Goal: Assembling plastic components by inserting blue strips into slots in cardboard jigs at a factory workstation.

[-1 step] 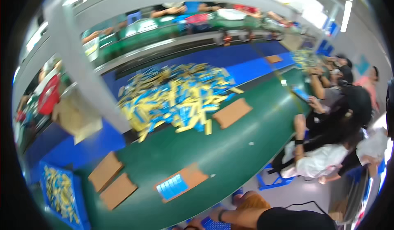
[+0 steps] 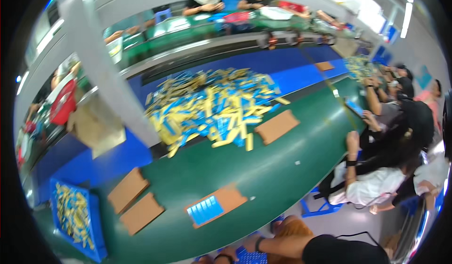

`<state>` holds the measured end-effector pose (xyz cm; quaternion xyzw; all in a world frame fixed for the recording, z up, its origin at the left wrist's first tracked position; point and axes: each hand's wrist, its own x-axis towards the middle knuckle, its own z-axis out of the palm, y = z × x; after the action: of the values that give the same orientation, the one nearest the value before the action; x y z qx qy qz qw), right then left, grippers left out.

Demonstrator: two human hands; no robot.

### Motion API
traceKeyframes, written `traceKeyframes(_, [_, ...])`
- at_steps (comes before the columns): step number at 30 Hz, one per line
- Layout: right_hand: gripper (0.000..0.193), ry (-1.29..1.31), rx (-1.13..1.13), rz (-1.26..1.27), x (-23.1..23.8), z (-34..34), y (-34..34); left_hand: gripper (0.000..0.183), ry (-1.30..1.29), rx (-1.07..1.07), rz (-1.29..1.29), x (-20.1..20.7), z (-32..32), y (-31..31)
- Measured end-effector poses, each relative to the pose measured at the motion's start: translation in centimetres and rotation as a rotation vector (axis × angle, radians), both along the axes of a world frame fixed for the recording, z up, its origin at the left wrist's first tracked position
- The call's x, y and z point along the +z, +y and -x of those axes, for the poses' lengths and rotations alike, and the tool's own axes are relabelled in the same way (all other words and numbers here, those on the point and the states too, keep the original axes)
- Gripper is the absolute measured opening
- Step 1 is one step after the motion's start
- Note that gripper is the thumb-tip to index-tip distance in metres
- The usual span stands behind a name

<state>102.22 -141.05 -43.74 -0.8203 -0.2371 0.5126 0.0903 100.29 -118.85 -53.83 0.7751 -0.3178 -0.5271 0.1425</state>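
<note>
Neither of my hands shows in the head view. Below me runs a long green table (image 2: 263,170). A big heap of small yellow and blue packs (image 2: 212,106) lies across its far side. Near the front edge a brown cardboard sheet (image 2: 233,198) carries a neat row of blue packs (image 2: 205,210). At the bottom edge another person's forearm (image 2: 278,244) with a dark wristband reaches left from a black sleeve (image 2: 343,252).
Bare cardboard sheets lie at the right of the heap (image 2: 277,126) and at front left (image 2: 128,189), (image 2: 141,213). A blue crate (image 2: 61,226) of yellow packs stands far left. A white post (image 2: 101,71) rises at left. Seated people (image 2: 391,170) line the right side.
</note>
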Motion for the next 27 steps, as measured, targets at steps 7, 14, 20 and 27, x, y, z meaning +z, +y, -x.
traceKeyframes(7, [0.055,0.598,0.027,-0.351,30.6,-12.5,-2.1,0.051,-0.128,0.167,0.061,8.7,-5.8,-4.0])
traceKeyframes(14, [0.048,-0.897,-0.665,-0.593,39.2,-23.8,-9.4,0.049,-0.327,0.193,0.225,13.4,-9.9,-8.5])
traceKeyframes(20, [0.062,-1.245,-0.525,-0.121,31.4,-26.8,-11.5,0.048,-0.551,0.191,0.37,15.3,-12.7,-10.2])
traceKeyframes(27, [0.063,-1.0,-0.293,-0.189,33.8,-19.2,-10.6,0.044,-0.578,0.281,0.666,15.2,-10.6,-6.4])
